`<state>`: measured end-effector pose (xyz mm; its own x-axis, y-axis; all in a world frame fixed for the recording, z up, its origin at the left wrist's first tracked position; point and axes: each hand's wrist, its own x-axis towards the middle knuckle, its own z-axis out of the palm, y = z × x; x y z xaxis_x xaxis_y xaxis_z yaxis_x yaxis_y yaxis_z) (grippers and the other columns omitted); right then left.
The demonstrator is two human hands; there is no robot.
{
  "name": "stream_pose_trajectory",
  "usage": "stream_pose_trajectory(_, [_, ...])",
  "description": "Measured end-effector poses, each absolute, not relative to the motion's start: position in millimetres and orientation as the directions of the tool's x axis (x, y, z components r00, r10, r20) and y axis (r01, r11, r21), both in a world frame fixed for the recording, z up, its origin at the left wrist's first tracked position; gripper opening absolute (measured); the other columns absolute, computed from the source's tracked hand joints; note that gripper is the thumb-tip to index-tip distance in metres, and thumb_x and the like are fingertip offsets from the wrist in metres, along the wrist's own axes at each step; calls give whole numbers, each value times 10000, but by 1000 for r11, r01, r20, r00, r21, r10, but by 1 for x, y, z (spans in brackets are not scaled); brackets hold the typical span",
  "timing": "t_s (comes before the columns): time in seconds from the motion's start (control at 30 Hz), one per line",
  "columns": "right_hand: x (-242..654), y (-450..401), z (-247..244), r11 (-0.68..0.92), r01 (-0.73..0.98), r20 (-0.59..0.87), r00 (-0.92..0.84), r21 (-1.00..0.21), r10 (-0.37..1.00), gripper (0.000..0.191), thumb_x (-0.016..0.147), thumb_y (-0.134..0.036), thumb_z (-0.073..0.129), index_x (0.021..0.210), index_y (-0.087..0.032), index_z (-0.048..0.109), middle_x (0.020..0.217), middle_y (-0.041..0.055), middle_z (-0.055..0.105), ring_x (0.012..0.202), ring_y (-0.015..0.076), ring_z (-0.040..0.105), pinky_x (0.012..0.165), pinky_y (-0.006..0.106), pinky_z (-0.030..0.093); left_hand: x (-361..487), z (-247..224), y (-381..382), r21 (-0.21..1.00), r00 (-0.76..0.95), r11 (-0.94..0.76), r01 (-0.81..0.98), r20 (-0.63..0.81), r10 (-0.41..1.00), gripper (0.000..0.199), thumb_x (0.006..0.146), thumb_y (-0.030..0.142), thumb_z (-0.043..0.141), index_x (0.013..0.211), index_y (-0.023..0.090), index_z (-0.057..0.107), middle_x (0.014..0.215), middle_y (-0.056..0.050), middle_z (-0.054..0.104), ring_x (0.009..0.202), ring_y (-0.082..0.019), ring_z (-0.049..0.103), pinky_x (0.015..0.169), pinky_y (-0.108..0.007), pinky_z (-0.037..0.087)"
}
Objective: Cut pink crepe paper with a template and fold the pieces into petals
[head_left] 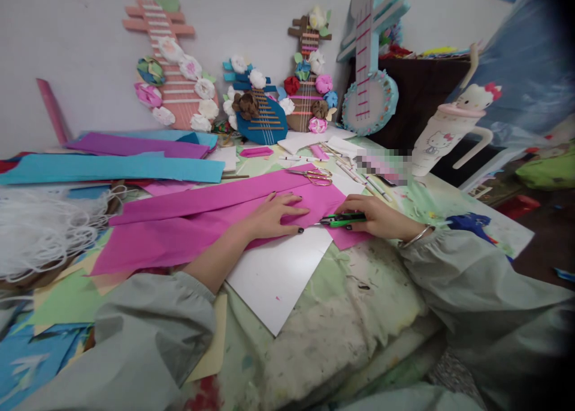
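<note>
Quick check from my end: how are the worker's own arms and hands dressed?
Both arms wear loose grey-green sleeves with gathered cuffs; the fabric looks plain and wrinkled. The right hand has a thin silver-coloured bracelet at its wrist. The left hand shows no bracelet. Neither wears a glove, and dark nails show on both.

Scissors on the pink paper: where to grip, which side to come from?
Likely best: grip the scissors by the gold finger loops, coming from the person's right. They lie on the pink paper, loops rightward, blades pointing left.
</note>
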<state>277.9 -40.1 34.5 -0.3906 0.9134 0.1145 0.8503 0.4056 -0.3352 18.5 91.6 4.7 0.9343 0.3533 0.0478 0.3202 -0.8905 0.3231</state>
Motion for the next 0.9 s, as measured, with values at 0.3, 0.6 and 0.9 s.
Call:
stream_pose_trajectory(0.3, [277,-29,42,426,845,80,-424,-323,902,315,764,-181,613,1079,-190,627,1016,81,603,900,213,577,806,318,437,18,5,92,318,933,-891,324,47,356,543,842,545,548,1348,370,455,1513,-26,311,1408,-288,222,1119,-591,62])
stream_pose_trajectory(0.6, [277,-36,37,406,852,108,-394,-331,913,289,780,-191,605,1068,-187,627,1007,84,599,893,212,574,788,316,435,19,5,92,339,932,-884,323,50,360,532,840,514,566,1342,370,464,1511,-22,316,1406,-298,223,1124,-584,55])
stream_pose_trajectory(0.9, [280,-46,38,418,856,133,-396,-305,909,267,799,-203,582,1061,-201,633,990,86,602,903,225,578,778,319,438,18,6,92,336,933,-884,325,40,358,538,839,509,565,1347,370,456,1513,-19,312,1409,-288,220,1122,-584,60])
